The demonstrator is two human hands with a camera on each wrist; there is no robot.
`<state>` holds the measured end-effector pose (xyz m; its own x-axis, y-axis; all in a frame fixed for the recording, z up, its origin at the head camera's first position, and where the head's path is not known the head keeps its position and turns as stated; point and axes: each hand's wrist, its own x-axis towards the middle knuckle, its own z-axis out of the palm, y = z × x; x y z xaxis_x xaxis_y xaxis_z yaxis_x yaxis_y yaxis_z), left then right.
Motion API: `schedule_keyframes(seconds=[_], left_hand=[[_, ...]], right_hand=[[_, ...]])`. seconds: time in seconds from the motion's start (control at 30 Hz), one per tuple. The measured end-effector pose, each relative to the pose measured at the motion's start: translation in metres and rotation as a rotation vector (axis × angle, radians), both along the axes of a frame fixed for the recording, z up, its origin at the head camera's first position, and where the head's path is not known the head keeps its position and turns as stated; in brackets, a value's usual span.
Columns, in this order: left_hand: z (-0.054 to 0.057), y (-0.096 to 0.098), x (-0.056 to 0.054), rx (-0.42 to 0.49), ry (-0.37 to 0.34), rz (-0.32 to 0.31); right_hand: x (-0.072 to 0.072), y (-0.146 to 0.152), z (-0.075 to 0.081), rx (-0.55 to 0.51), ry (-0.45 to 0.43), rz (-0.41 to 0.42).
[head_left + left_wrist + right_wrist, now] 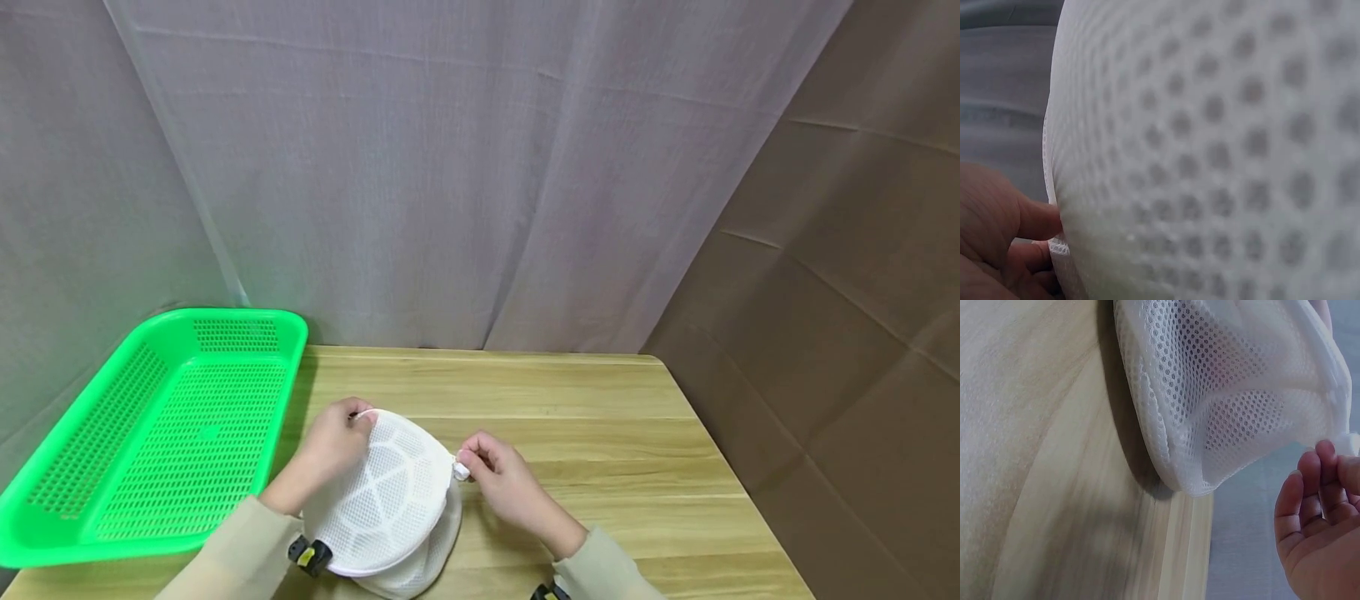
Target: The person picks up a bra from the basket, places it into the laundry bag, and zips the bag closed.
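A white mesh laundry bag with a round, flat top panel is held up at a tilt over the near part of the table. My left hand pinches its upper left rim between thumb and fingers. In the left wrist view, the mesh fills most of the picture beside my thumb and fingers. At the bag's right edge, my right hand pinches a small white tab-like piece. The right wrist view shows the bag's softer mesh side sagging below the rim.
A large green plastic basket with perforated walls stands on the left of the wooden table. Grey cloth hangs behind the table, and a brown panel borders it on the right.
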<state>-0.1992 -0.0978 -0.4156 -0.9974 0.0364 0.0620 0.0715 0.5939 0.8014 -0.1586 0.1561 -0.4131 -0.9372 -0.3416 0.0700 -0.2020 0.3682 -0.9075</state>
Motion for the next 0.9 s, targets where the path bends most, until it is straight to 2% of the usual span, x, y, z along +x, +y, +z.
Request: schedule_keyframes(seconds=[0.1, 0.33, 0.5, 0.6, 0.73, 0.9], left_hand=[[0.001, -0.004, 0.0, 0.003, 0.008, 0.011], [0.001, -0.001, 0.001, 0.029, 0.02, 0.038], [-0.001, 0.006, 0.001, 0.071, 0.001, 0.054], [-0.002, 0.008, 0.001, 0.135, -0.051, 0.075], [-0.006, 0.011, 0.0, 0.274, -0.119, 0.113], [-0.013, 0.015, -0.002, 0.442, -0.165, 0.128]], right_hand=[[0.003, -0.002, 0.006, 0.01, 0.014, 0.007], [-0.012, 0.007, -0.02, -0.008, 0.015, -0.037], [-0.019, 0.014, -0.024, -0.091, 0.015, -0.106], [-0.023, 0.019, -0.023, -0.136, 0.047, -0.155], [-0.027, 0.025, -0.021, -0.165, 0.092, -0.216], [-0.029, 0.029, -0.019, -0.093, 0.137, -0.277]])
